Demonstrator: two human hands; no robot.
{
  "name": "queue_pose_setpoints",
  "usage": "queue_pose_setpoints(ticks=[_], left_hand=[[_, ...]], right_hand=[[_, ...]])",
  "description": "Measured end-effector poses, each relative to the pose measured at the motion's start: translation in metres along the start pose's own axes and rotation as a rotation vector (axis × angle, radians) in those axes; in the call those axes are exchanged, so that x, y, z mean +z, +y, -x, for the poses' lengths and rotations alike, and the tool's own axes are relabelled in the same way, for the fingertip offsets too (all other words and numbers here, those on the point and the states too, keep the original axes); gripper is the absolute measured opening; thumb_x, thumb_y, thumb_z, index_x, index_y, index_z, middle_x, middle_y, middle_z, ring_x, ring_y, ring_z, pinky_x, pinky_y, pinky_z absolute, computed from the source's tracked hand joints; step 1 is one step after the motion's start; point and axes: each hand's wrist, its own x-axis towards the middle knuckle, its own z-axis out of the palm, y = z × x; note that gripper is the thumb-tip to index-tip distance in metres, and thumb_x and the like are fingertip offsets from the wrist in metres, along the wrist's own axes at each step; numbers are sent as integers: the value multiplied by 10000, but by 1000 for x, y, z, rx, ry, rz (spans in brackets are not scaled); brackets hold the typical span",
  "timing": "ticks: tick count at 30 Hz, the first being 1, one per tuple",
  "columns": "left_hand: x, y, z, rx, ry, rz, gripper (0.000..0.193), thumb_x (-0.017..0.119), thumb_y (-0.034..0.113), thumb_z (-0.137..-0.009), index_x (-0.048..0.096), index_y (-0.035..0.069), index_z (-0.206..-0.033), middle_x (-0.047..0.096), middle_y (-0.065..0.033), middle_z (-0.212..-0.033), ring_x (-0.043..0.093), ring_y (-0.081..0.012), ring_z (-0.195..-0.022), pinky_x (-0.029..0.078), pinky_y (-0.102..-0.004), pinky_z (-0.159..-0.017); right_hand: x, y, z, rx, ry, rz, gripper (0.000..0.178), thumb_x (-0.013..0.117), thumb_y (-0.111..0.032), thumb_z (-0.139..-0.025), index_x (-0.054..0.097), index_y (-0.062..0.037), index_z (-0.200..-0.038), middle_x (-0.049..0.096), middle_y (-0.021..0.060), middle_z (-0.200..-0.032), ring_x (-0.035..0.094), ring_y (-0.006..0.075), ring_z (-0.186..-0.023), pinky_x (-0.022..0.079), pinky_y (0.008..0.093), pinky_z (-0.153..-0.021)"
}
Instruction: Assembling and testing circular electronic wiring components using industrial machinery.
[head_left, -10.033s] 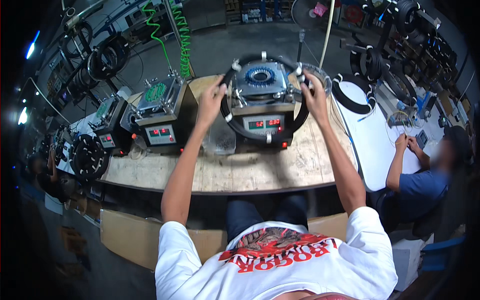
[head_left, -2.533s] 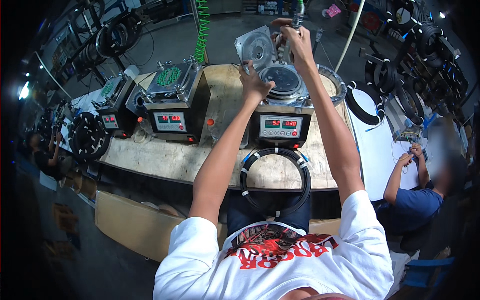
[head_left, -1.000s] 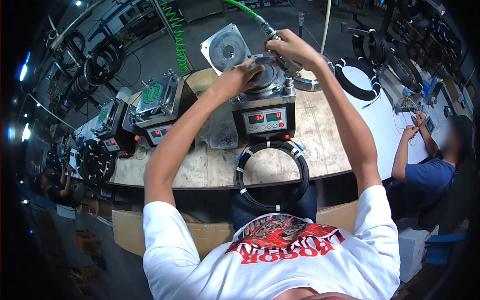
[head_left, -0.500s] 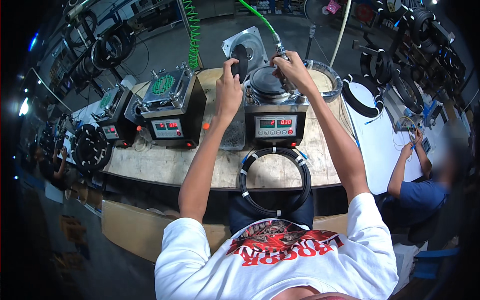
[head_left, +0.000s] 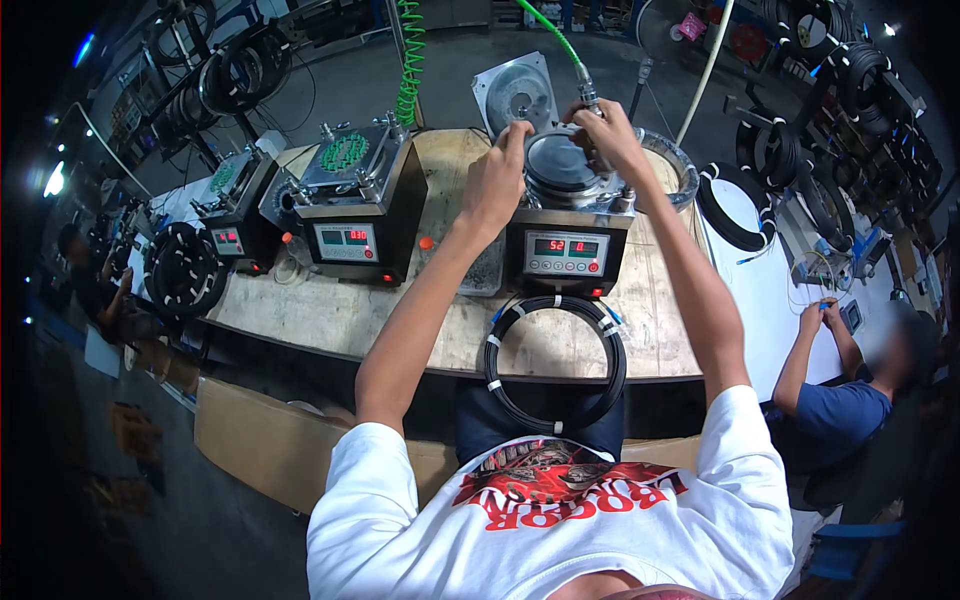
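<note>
1. The room is dim, but the central table gets clear, fairly even light.
2. A white lamp glares between nine and ten o'clock; a bluish tube shines at ten, a small lamp at two.
3. Deep shadow lies beneath the table's front edge, toward eight.
4. Red digits glow; the round plate at one has a grey sheen.
5. Fisheye distortion curves straight edges; the rim falls black.
6. A co-worker's head, just past three, is blurred.
</note>
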Motion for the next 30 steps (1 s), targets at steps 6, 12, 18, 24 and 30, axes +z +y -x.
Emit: queue_pose_setpoints(ticks=[6, 12, 18, 24, 30], left_hand=[[9, 4, -11, 288, -67, -189, 501, 598, -57, -805, 459, 120, -1253, 616, -137, -1194, 685, -407, -879, 577, -483, -702], [17, 16, -35, 349, -551, -317, 539, 655, 120, -872, 485, 118, -1384, 674, -170, -1087, 679, -355, -948, 560, -478, -766], [26, -4, -50, 373, -726, 57, 462, 706, 223, -874, 623, 56, -1297, 618, -189, -1309, 588, -374, -1191, 477, -430, -1003], [39, -9, -66, 344, -696, 61, 454, 708, 186, -868, 628, 54, -1294, 609, -183, -1331, 586, -371, -1204, 477, -425, -1018], [39, -24, -64, 358, -733, 81, 495, 697, 235, -852, 628, 92, -1321, 557, -182, -1414, 502, -353, -1327, 387, -422, -1120]], right_hand=[[-62, -26, -15, -100, -73, 249, 243, 562, -144, -948, 691, 59, -980, 699, 73, -875, 657, 99, -727, 547, 267, -653], [-81, -45, -31, -96, -274, 364, 273, 531, -164, -978, 657, 47, -1096, 655, 78, -927, 651, 117, -803, 584, 282, -707], [-96, -59, -38, -19, -346, 488, 313, 554, -229, -1000, 625, -10, -1212, 676, 85, -914, 674, 131, -712, 599, 288, -668], [-106, -38, -42, -105, -394, 596, 331, 565, -249, -1004, 610, -42, -1257, 701, 83, -908, 670, 137, -759, 590, 321, -728], [-97, -44, -35, -34, -412, 485, 348, 586, -253, -1003, 600, -69, -1297, 717, 67, -920, 659, 127, -823, 548, 312, -745]])
